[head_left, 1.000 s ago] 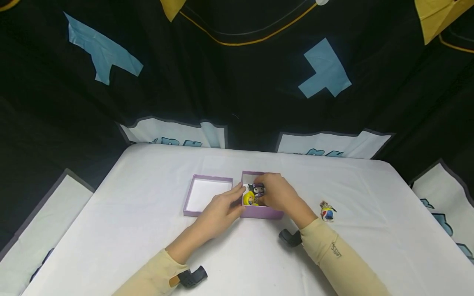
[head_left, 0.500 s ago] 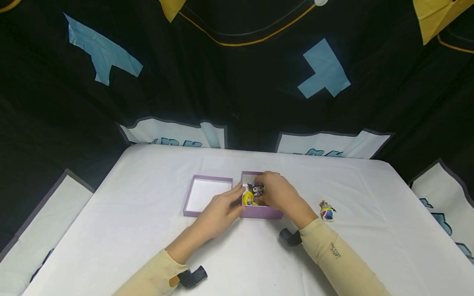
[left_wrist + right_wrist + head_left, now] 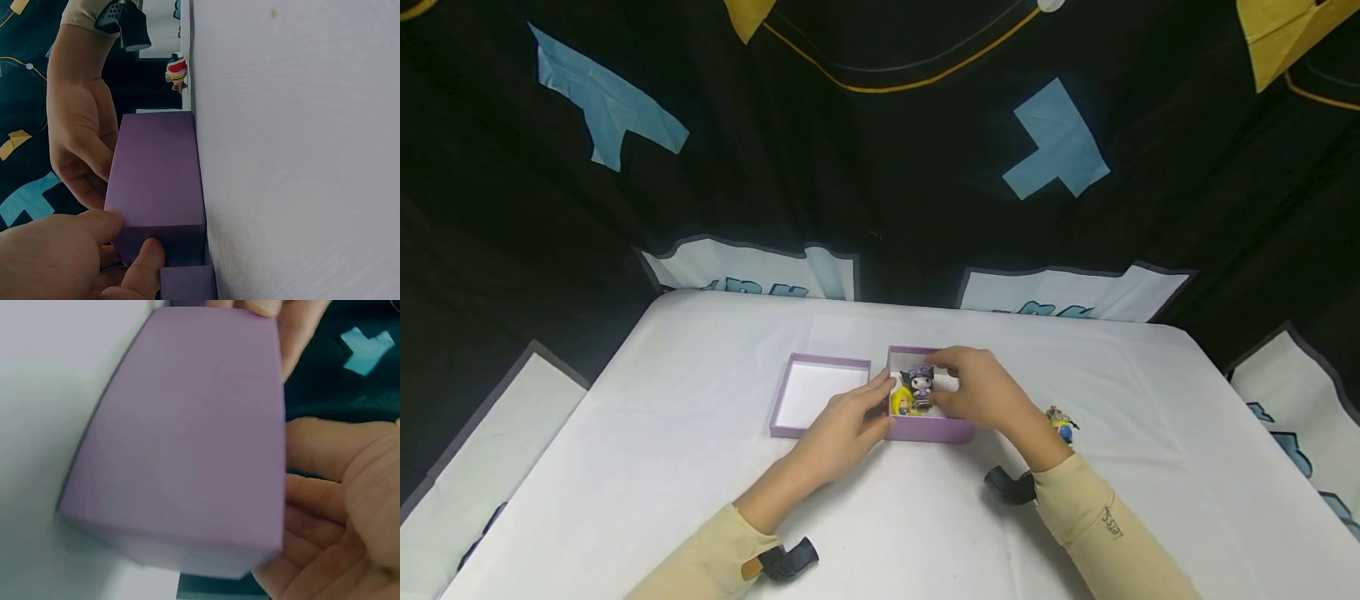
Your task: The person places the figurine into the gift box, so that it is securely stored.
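A purple box with a white inside stands on the table, its open side up. Inside it, at the left, are a figurine with a black eared hood and a yellow-haired figurine. My left hand rests its fairly straight fingers against the box's left wall; the left wrist view has its fingertips at the end face and top edge. Over the right part of the box is my right hand, thumb and fingers spread apart beside the dark-hooded figurine. The right wrist view hides those fingertips behind the box wall.
Left of the box lies its shallow purple-edged lid, white inside up. A small yellow, red and blue figurine stands to the right, partly covered by the right wrist. White cloth covers the table, with a dark patterned curtain behind.
My right hand has drawn back to the right and its fingers have parted, so the dark-hooded figurine shows fully in the box. The left hand stays at the box's left wall.
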Action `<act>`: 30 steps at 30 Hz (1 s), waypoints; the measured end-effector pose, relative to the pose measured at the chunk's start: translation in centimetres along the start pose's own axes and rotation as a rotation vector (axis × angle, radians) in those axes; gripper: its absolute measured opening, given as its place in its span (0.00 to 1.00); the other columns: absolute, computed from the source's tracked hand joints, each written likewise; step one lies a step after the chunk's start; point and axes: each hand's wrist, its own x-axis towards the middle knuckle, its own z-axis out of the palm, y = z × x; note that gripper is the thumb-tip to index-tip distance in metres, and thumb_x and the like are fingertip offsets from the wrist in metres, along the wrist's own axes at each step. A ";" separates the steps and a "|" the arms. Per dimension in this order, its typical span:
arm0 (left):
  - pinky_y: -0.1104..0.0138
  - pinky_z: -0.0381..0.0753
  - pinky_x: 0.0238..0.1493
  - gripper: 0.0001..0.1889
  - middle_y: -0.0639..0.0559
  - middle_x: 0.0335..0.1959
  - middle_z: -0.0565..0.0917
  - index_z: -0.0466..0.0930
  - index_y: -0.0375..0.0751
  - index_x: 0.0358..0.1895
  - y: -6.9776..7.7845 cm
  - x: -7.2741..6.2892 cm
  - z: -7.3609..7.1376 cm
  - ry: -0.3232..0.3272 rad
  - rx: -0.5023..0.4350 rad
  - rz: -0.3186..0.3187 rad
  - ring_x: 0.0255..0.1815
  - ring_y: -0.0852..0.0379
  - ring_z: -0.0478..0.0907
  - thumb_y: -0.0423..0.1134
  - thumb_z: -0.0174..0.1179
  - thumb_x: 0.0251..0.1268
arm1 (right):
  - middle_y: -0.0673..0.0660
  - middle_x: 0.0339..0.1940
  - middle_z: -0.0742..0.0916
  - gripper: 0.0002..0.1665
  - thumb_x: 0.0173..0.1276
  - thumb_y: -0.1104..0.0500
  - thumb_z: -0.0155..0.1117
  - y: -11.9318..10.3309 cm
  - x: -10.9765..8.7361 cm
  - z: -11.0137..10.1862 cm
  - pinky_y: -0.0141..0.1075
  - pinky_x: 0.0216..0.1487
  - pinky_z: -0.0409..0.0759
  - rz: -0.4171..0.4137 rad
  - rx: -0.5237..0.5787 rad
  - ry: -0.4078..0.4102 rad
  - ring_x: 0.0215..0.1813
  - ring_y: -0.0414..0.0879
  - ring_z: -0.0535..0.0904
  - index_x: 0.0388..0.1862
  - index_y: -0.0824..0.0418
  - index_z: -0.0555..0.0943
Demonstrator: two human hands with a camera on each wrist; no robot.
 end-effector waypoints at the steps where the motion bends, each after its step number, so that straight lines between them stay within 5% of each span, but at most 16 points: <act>1: 0.60 0.62 0.69 0.30 0.44 0.73 0.62 0.66 0.36 0.71 0.0 0.0 0.0 -0.001 0.002 -0.002 0.71 0.52 0.61 0.39 0.62 0.68 | 0.57 0.59 0.83 0.30 0.57 0.58 0.74 0.2 -0.2 -0.2 0.48 0.55 0.80 0.001 0.026 0.007 0.56 0.55 0.80 0.60 0.60 0.80; 11: 0.61 0.62 0.69 0.30 0.46 0.73 0.62 0.66 0.37 0.71 -0.1 0.0 0.1 0.003 -0.005 -0.015 0.72 0.52 0.60 0.38 0.62 0.67 | 0.55 0.62 0.80 0.32 0.57 0.58 0.74 1.6 -2.7 -2.8 0.46 0.60 0.76 0.026 0.227 0.061 0.61 0.54 0.78 0.62 0.58 0.78; 22: 0.60 0.62 0.70 0.30 0.44 0.73 0.63 0.66 0.36 0.71 -0.1 0.0 -0.1 0.007 -0.010 0.004 0.72 0.51 0.61 0.36 0.62 0.67 | 0.58 0.64 0.79 0.35 0.59 0.58 0.74 4.4 -5.2 -5.1 0.48 0.61 0.75 0.048 0.266 0.100 0.63 0.56 0.76 0.65 0.58 0.75; 30: 0.62 0.61 0.70 0.30 0.45 0.73 0.63 0.66 0.36 0.70 -0.1 0.0 0.2 0.003 -0.022 0.002 0.72 0.53 0.60 0.37 0.62 0.67 | 0.54 0.66 0.78 0.36 0.60 0.50 0.74 7.9 -7.3 -6.4 0.41 0.61 0.75 0.094 0.361 0.087 0.66 0.52 0.74 0.66 0.55 0.74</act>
